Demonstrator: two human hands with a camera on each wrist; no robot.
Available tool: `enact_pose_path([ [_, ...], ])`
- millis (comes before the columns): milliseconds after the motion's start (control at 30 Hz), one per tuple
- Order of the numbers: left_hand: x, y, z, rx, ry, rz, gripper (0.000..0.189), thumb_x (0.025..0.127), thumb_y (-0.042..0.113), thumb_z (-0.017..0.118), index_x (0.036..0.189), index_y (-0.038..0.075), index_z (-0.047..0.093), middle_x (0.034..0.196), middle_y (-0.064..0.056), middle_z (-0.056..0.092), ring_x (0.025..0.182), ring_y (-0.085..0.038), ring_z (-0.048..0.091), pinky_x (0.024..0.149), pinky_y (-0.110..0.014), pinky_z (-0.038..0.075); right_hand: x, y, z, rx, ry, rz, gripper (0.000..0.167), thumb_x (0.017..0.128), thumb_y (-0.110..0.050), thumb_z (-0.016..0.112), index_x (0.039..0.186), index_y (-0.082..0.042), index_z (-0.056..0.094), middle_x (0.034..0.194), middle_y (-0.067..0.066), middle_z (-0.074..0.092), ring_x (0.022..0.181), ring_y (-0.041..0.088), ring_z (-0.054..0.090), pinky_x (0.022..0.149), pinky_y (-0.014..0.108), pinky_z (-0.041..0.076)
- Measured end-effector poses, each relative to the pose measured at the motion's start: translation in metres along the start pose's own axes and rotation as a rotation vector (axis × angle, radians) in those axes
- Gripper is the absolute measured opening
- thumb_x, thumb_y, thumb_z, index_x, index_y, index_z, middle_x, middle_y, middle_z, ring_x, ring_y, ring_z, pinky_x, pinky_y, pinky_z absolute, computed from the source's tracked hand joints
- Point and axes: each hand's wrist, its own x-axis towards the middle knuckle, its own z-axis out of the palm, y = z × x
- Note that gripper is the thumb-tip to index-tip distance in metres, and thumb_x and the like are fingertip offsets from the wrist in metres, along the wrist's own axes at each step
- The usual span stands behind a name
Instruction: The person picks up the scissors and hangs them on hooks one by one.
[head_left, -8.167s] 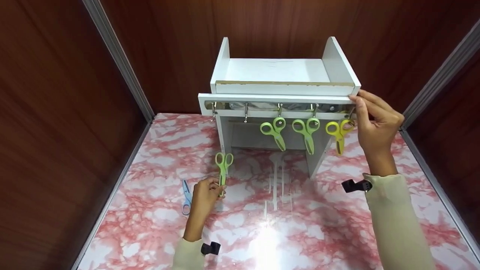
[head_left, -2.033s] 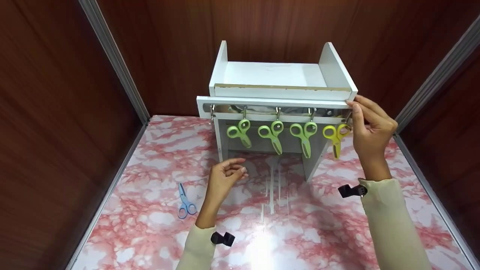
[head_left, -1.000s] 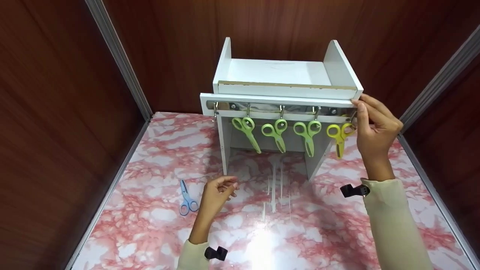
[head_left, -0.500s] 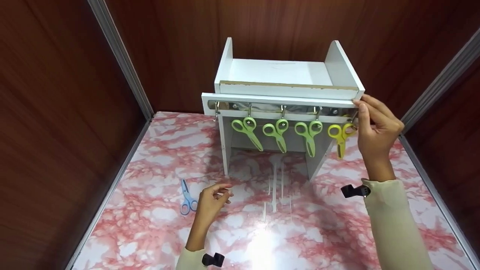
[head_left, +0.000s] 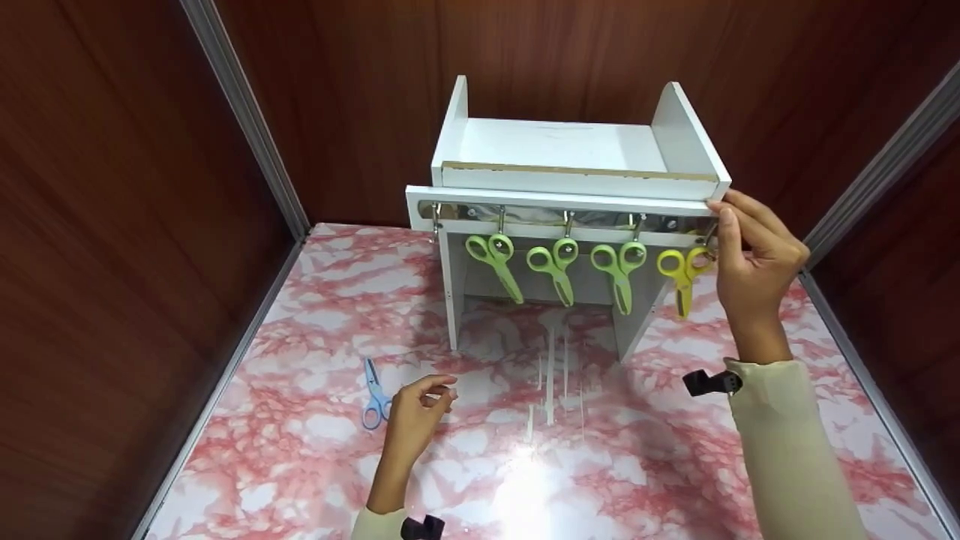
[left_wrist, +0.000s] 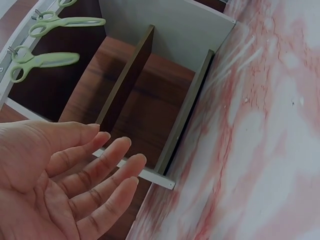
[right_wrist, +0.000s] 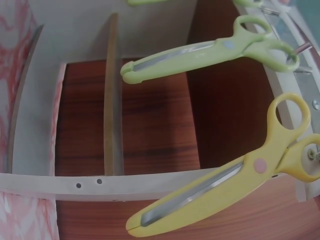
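Observation:
My left hand (head_left: 415,420) hovers low over the table with loosely bent fingers and nothing in them; its palm shows in the left wrist view. Just left of it lies a pair of blue scissors (head_left: 374,403), its handle partly behind the hand. My right hand (head_left: 757,262) pinches the right end of a white hook rail (head_left: 525,196). From the rail's hooks hang three green scissors, the left (head_left: 498,259), middle (head_left: 556,264) and right (head_left: 619,270), then yellow scissors (head_left: 681,274) beside my right hand. The leftmost hook (head_left: 436,216) carries nothing.
The rail fronts a white shelf unit (head_left: 559,180) with raised sides and an open lower space. Its feet stand on a red-and-white marbled table (head_left: 300,450). Dark wood panels (head_left: 525,45) with metal corner strips (head_left: 244,112) enclose the back and sides.
Earlier my left hand held the left green scissors; these now hang on the second hook. The hand has since drawn back down and left towards the blue scissors. My right hand keeps its place.

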Motion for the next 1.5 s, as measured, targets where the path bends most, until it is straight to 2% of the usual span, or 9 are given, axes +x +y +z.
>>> enact_pose_path([
  [200,-0.002,-0.003,-0.003,0.061,0.029,-0.007,0.017,0.095,0.013,0.073,0.111,0.011,0.076,0.097,-0.006,0.074,0.079,-0.021,0.072,0.070,-0.029,0.061,0.000,0.001,0.000,0.007,0.007,-0.003,0.013,0.089,0.007,0.069,0.086,0.003,0.081,0.096,0.020,0.076,0.092,0.031,0.072,0.081,0.021,0.057],
  [300,-0.003,-0.005,-0.003,0.072,0.032,-0.010,0.017,0.095,0.013,0.073,0.111,0.010,0.076,0.097,-0.006,0.074,0.079,-0.018,0.071,0.072,-0.032,0.060,0.000,0.001,0.000,0.005,0.008,-0.004,0.013,0.089,0.007,0.069,0.087,0.003,0.081,0.096,0.020,0.076,0.091,0.031,0.072,0.080,0.021,0.056],
  [533,-0.008,-0.008,-0.007,0.123,0.088,-0.045,0.017,0.093,0.010,0.073,0.110,0.010,0.077,0.095,-0.002,0.074,0.082,-0.017,0.070,0.074,-0.030,0.059,-0.001,0.001,0.001,0.007,-0.001,-0.004,0.013,0.090,0.007,0.069,0.088,0.002,0.081,0.097,0.020,0.076,0.090,0.028,0.071,0.073,0.017,0.052],
  [700,-0.011,-0.010,-0.012,0.176,0.145,-0.062,0.017,0.093,0.011,0.073,0.109,0.016,0.078,0.094,0.002,0.074,0.084,-0.016,0.069,0.073,-0.031,0.058,-0.001,0.000,0.000,0.009,0.008,0.001,0.013,0.089,0.007,0.069,0.087,0.003,0.081,0.097,0.020,0.076,0.091,0.030,0.072,0.077,0.019,0.055],
  [800,-0.013,-0.011,-0.015,0.197,0.164,-0.076,0.018,0.094,0.012,0.073,0.110,0.015,0.078,0.096,0.003,0.074,0.085,-0.015,0.069,0.074,-0.034,0.058,0.000,0.000,0.000,0.008,0.008,0.008,0.012,0.090,0.006,0.069,0.087,0.003,0.081,0.097,0.020,0.076,0.093,0.032,0.072,0.081,0.021,0.056],
  [1100,-0.020,-0.017,-0.023,0.215,0.199,-0.097,0.019,0.095,0.009,0.071,0.113,0.007,0.076,0.101,-0.004,0.074,0.089,-0.019,0.071,0.080,-0.040,0.059,-0.001,0.001,0.001,0.014,-0.003,0.007,0.012,0.090,0.006,0.070,0.087,0.003,0.081,0.097,0.020,0.076,0.094,0.032,0.072,0.086,0.024,0.057],
  [1233,-0.022,-0.020,-0.026,0.244,0.225,-0.118,0.019,0.094,0.012,0.072,0.113,0.009,0.076,0.104,-0.004,0.074,0.094,-0.023,0.070,0.083,-0.044,0.059,-0.001,0.000,0.001,0.017,0.006,0.010,0.012,0.089,0.006,0.070,0.087,0.003,0.081,0.096,0.020,0.076,0.094,0.031,0.072,0.085,0.024,0.057],
  [1500,-0.022,-0.029,-0.029,0.302,0.288,-0.095,0.018,0.090,0.010,0.076,0.109,0.011,0.078,0.103,-0.004,0.074,0.092,-0.024,0.070,0.077,-0.042,0.056,-0.001,-0.001,0.001,0.016,0.005,0.019,0.012,0.090,0.006,0.070,0.088,0.003,0.081,0.097,0.021,0.076,0.094,0.030,0.072,0.085,0.024,0.057],
])
